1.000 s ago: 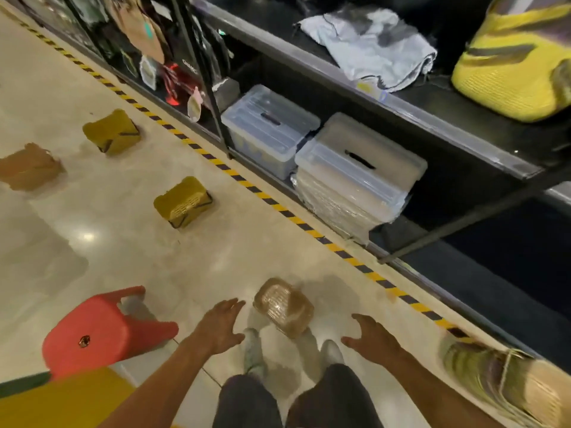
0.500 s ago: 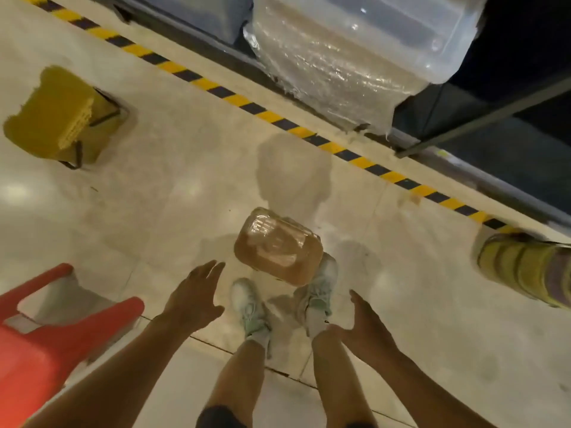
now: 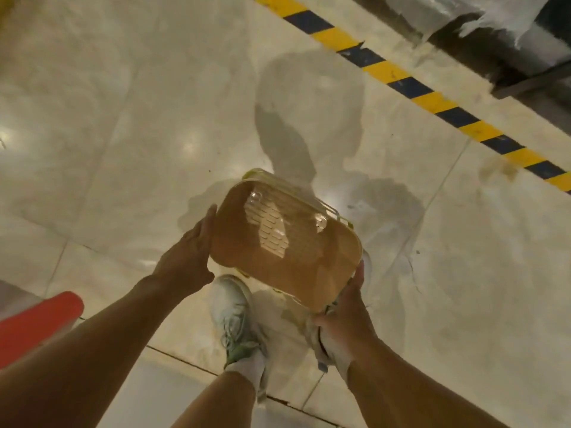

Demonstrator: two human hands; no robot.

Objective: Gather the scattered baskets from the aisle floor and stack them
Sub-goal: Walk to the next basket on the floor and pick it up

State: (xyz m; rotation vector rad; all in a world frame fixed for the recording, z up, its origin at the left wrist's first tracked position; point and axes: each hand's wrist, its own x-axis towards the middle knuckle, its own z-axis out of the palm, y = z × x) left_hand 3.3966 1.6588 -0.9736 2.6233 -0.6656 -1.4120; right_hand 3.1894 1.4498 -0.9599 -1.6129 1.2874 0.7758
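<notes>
A tan plastic basket [image 3: 296, 251] with a slotted bottom is upside down just in front of my feet, its pale yellow-green rim showing at the far side. My left hand [image 3: 188, 257] presses flat against its left side. My right hand [image 3: 346, 307] grips its near right corner from below. The basket is held between both hands, tilted; whether it still touches the floor I cannot tell. No other basket is in view.
My two white sneakers [image 3: 238, 319] stand right under the basket. A red plastic stool [image 3: 37, 325] is at the left edge. A yellow-and-black striped line [image 3: 432, 100] crosses the upper right, with the shelf base and wrapped bins [image 3: 482, 23] beyond it.
I have bent down toward the floor. Both hands, open and apart before, have closed in on the tan basket's sides. The yellow baskets have left the view.
</notes>
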